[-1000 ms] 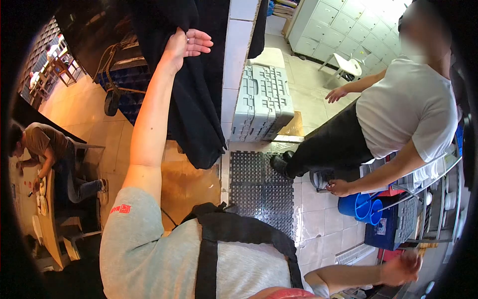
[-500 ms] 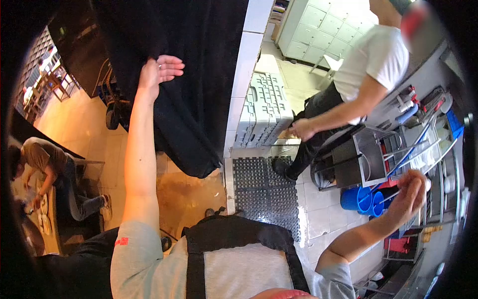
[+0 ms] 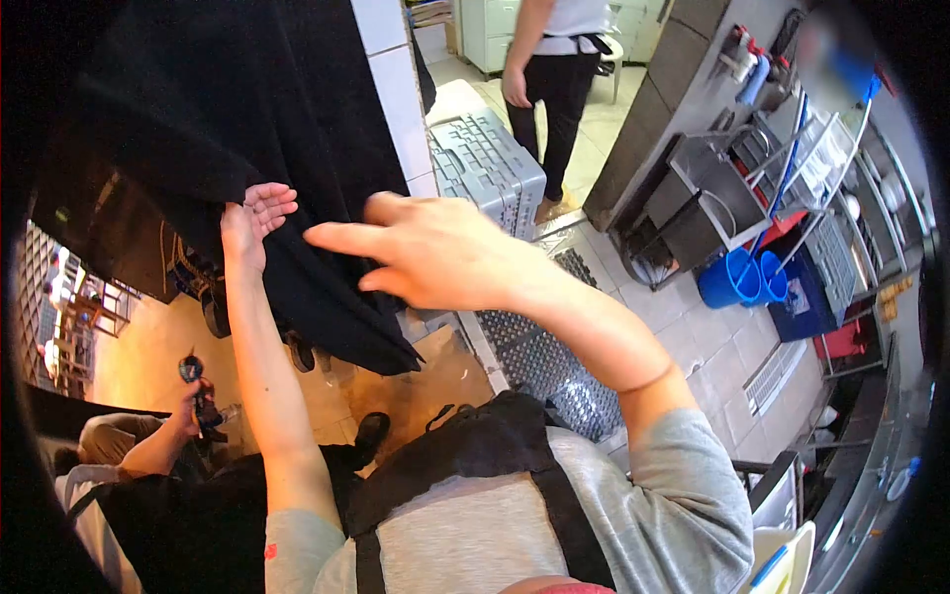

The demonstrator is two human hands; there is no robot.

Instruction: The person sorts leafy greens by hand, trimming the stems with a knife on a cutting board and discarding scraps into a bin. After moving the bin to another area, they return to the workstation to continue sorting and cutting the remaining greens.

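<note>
A black curtain hangs in the doorway ahead of me. My left hand is raised with its fingers spread, its back pressed against the curtain's left side. My right hand is stretched out in front of me, fingers apart and pointing left, just in front of the curtain's lower edge. Neither hand holds anything. I wear a grey shirt and a black apron.
A white tiled pillar stands beside the curtain, a grey plastic crate behind it. A black rubber mat lies on the tiled floor. Blue buckets and steel racks are at right. One person stands at the back, another crouches lower left.
My right hand has swung up from low at my right side to in front of the curtain. My left hand has dropped lower. My view has turned; the person in white is farther away.
</note>
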